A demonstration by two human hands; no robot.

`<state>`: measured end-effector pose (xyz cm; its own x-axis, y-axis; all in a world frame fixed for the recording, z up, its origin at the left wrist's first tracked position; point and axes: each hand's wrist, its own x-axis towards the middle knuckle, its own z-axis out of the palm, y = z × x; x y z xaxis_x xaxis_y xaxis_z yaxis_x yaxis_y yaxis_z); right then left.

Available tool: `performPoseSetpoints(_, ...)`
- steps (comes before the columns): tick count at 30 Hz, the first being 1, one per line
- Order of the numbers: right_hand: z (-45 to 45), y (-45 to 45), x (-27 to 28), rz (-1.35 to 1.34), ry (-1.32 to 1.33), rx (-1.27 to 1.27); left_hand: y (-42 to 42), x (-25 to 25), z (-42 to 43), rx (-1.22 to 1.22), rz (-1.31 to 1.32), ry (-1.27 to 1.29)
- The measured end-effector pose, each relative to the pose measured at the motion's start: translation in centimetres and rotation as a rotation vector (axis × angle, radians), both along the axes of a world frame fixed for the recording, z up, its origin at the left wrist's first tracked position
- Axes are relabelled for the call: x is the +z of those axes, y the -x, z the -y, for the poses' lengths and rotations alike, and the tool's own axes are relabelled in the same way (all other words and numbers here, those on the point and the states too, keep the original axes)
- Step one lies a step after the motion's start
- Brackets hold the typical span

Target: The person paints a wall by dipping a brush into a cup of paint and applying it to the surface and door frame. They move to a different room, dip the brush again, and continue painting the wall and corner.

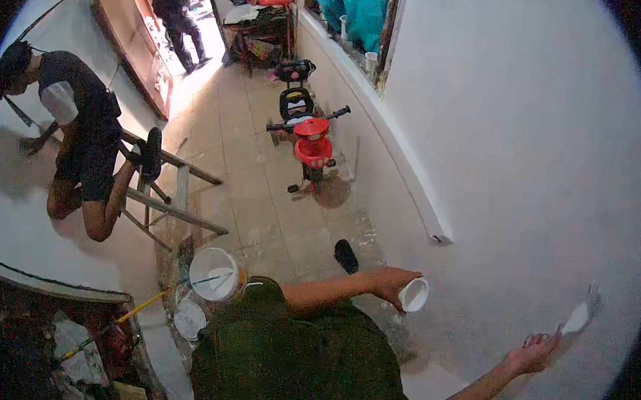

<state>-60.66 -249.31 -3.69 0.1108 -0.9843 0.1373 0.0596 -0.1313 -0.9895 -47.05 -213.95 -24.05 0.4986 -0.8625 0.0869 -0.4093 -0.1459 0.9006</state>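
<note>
My left hand [390,286] is closed around a small white cup [414,296], which is tipped so that its mouth faces me. Its inside looks white. At the lower right, my right hand [536,354] grips a paintbrush [578,316] with white on its bristles. The bristle end lies against, or very close to, the pale wall [513,213]. The brush handle is mostly hidden in my fingers.
A white bucket [214,261] holding a rod stands left of me, beside a smaller white container [190,319]. A co-worker [81,109] is up on a wooden ladder [179,209]. A red tricycle [311,147] and black slipper [345,256] are on the floor. Another person [177,19] stands at the doorway.
</note>
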Motion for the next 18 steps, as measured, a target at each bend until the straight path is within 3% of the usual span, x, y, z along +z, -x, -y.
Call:
performPoseSetpoints(3, 0.1, -1.0, -3.5, 0.067, 0.079, -0.105, -0.1, 0.3, 0.4, 0.058, -0.003, -0.131)
performPoseSetpoints(5, 2.0, -0.3, -9.5, -0.071, -0.184, 0.011, 0.1, -0.2, 0.4, 0.07, -0.015, -0.104)
performPoseSetpoints(8, 4.0, 0.4, -21.3, -0.336, -0.206, 0.076, -0.2, -0.1, 0.3, 0.005, 0.014, -0.036)
performPoseSetpoints(11, 3.0, 1.3, -29.8, -0.427, -0.404, 0.104, -0.4, -0.6, 0.6, 0.042, 0.043, -0.068)
performPoseSetpoints(14, 2.5, 1.9, -34.7, -0.402, -0.584, 0.106, -1.2, -2.9, 2.0, 0.04, 0.063, -0.141)
performPoseSetpoints(18, 7.0, 2.5, -40.2, -0.331, -0.675, 0.358, -0.4, -1.3, 1.7, 0.054, 0.058, -0.149)
